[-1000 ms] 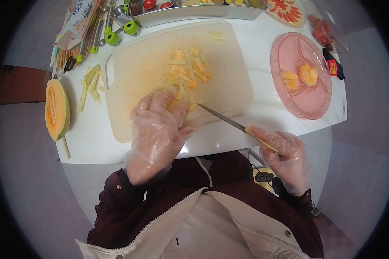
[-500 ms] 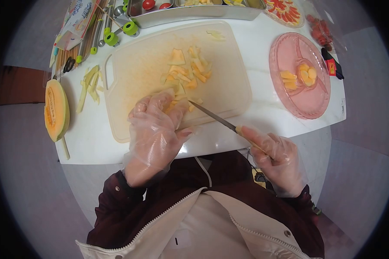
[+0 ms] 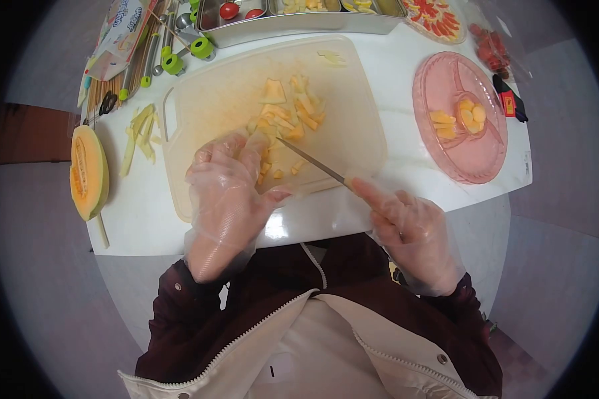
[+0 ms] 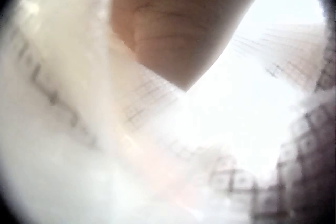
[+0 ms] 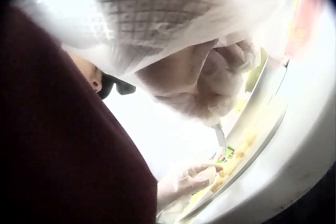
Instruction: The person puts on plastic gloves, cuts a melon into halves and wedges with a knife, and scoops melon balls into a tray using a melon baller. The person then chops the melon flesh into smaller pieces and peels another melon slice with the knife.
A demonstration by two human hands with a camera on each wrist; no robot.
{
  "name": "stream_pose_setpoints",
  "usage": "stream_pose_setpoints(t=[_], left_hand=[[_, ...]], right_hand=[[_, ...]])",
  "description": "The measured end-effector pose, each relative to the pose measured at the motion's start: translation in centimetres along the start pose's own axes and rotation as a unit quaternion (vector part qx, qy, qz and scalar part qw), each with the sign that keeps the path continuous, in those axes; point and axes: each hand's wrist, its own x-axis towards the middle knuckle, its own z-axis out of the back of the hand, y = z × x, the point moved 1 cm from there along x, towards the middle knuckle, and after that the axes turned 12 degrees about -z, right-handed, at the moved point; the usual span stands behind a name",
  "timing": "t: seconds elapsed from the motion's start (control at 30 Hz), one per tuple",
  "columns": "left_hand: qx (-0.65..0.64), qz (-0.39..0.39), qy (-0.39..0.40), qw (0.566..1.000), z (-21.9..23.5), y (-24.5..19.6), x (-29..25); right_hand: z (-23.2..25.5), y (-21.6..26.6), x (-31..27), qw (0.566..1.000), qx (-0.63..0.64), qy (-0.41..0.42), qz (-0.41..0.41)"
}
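In the head view the gloved right hand (image 3: 409,233) grips a small knife (image 3: 313,161), its tip at melon pieces (image 3: 277,118) on the cutting board (image 3: 353,100). The gloved left hand (image 3: 226,189) lies at the board's near-left part, fingers bent beside the pieces; whether they hold one cannot be told. Small cut bits (image 3: 277,174) lie right of its fingers. The right wrist view shows the right hand (image 5: 210,77) around the knife, with the left hand (image 5: 184,184) beyond. Glove plastic and skin fill the left wrist view.
A melon half (image 3: 90,173) and peel strips (image 3: 138,136) lie left of the board. At the right is a pink divided plate (image 3: 472,159) with melon pieces. Behind the board stand a metal tray (image 3: 306,26) and green-ended tools (image 3: 173,64); a plate of red slices (image 3: 439,20) is back right.
The knife and right hand have moved left and away from the body, the tip now farther up the board. The left hand has shifted slightly left, uncovering small melon bits.
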Motion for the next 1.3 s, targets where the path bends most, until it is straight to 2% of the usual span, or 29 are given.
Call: stream_pose_setpoints(t=[0.1,0.43,0.6,0.73,0.8,0.93,1.03,1.1,1.3], left_hand=[[-0.010,0.010,0.025,1.000,0.2,0.0,-0.1],[-0.028,0.016,0.031,0.999,0.2,0.2,-0.4],[-0.026,0.020,0.016,0.999,0.2,0.3,-0.5],[-0.040,0.034,0.026,0.998,0.5,0.5,-0.5],[-0.052,0.035,0.017,0.998,0.5,0.6,-0.6],[-0.045,0.043,0.015,0.998,0.3,0.4,-0.8],[-0.032,0.033,0.007,0.999,0.4,0.5,-0.8],[-0.019,0.024,-0.003,1.000,0.8,0.6,-0.9],[-0.029,0.062,0.016,0.997,1.5,0.3,-1.5]], right_hand=[[0.0,0.7,0.5,0.999,-0.001,0.028,-0.019],[0.1,1.0,0.7,1.000,-0.002,0.010,-0.013],[0.5,1.8,1.0,0.996,-0.072,0.039,-0.027],[0.6,1.6,1.0,0.998,-0.044,0.047,-0.028],[0.4,1.4,0.7,0.997,0.000,0.053,-0.055],[0.6,0.8,0.2,0.997,0.049,0.041,-0.037],[0.6,0.9,0.4,0.999,0.024,0.026,-0.020],[0.4,1.1,0.5,0.999,0.014,0.042,0.021],[1.1,2.5,1.2,0.998,-0.041,0.049,0.008]])
